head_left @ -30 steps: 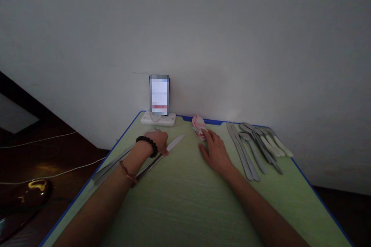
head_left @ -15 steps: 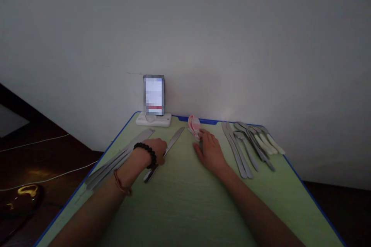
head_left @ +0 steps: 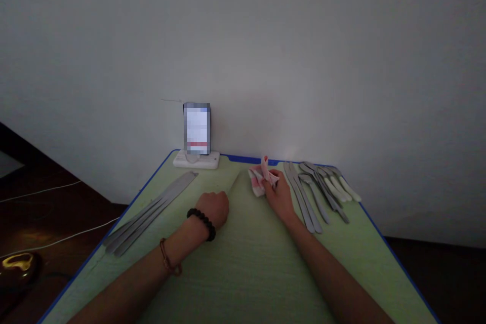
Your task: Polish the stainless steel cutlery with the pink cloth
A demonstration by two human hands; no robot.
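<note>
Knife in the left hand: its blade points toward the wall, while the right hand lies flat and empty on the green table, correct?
Not quite. In the head view the right hand is not empty: its fingers are closed on a pink-and-white cloth. The rest holds: the left hand grips the knife, blade pointing toward the wall.

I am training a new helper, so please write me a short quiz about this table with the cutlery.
1. True or false: the right hand grips the cloth.
2. What does the left hand hold? A) a spoon B) a knife C) a cup
3. Fill in: the phone stands right in front of the ____.
Key: 1 true; 2 B; 3 wall.
</note>
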